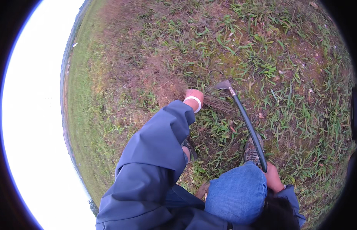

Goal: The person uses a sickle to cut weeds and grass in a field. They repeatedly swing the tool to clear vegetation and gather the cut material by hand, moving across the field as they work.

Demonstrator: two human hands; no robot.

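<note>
My left hand (pixel 195 95), wearing a white band at the wrist, is closed around a bundle of thin dry grass stems (pixel 220 105). The cut-looking stem ends stick out to its right, and feathery reddish grass heads (pixel 161 77) spread to its left. In my right hand (pixel 273 178), beside my right knee, is the lower end of a sickle's long dark handle (pixel 247 122). The sickle's curved metal blade (pixel 223 85) points left, just above the stem ends and a little apart from my left hand. My left fingers are mostly hidden.
Green grass and weeds (pixel 261 69) grow over reddish bare soil around me. My jeans-covered knee (pixel 237 192) and a patterned shoe (pixel 250 152) are below the sickle. Open grassland (pixel 83 100) runs to the horizon at left.
</note>
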